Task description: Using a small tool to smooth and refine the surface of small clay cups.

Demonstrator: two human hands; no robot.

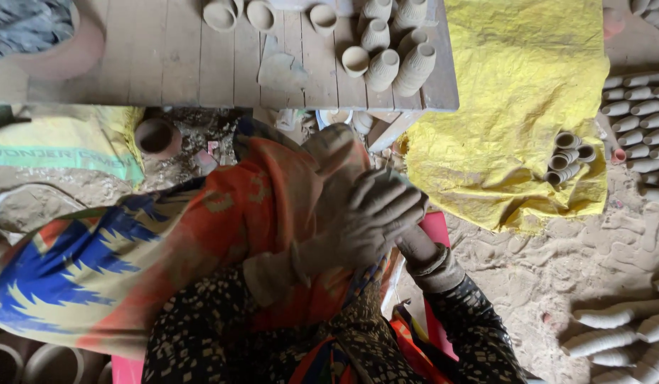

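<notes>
Head view: clay lump [338, 153] under left hand [372, 213].

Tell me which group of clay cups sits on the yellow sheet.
The small bundle of cups lying on their sides, open mouths showing, on the yellow sheet. The others stand on the wooden table or lie on the ground.

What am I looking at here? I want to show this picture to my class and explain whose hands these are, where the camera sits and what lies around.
There is no machine: a person wears a camera on the head, looking down at their own clay-covered hands. The left hand wraps over a grey clay piece held above the lap; the right hand is mostly hidden beneath. Ahead, a wooden table carries unfired clay cups. More cups lie on a yellow sheet.
</notes>
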